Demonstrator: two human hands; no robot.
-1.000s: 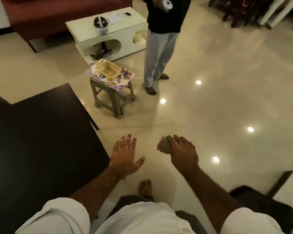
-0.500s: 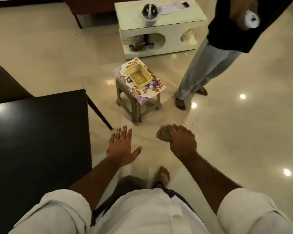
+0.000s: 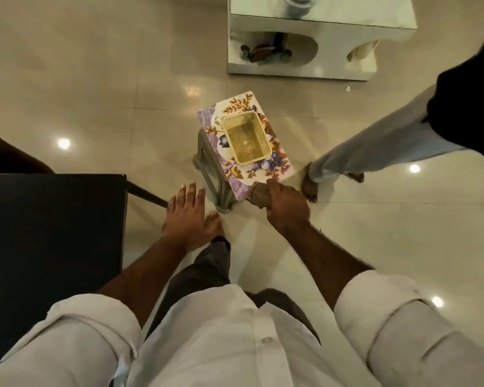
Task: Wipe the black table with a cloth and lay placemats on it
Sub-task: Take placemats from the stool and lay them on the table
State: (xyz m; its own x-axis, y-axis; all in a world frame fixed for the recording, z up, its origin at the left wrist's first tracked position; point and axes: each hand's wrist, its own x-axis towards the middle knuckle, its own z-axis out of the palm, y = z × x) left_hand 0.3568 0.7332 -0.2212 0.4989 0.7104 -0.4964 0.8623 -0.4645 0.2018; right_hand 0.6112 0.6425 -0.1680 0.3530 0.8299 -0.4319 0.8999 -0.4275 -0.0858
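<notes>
The right hand (image 3: 287,206) is curled round a bunched brownish cloth (image 3: 257,194) at the near edge of the floral-printed placemats (image 3: 263,174). Whether it touches them I cannot tell. The placemats lie on a small grey plastic stool (image 3: 215,177), to the right of the black desk (image 3: 53,233). A yellow mesh plastic basket (image 3: 238,117) sits on top of them. The left hand (image 3: 183,216) holds nothing, its fingers straight and slightly spread over the pale tiled floor (image 3: 95,79), just right of the desk. A second person in grey trousers (image 3: 375,146) stands barefoot right of the stool.
</notes>
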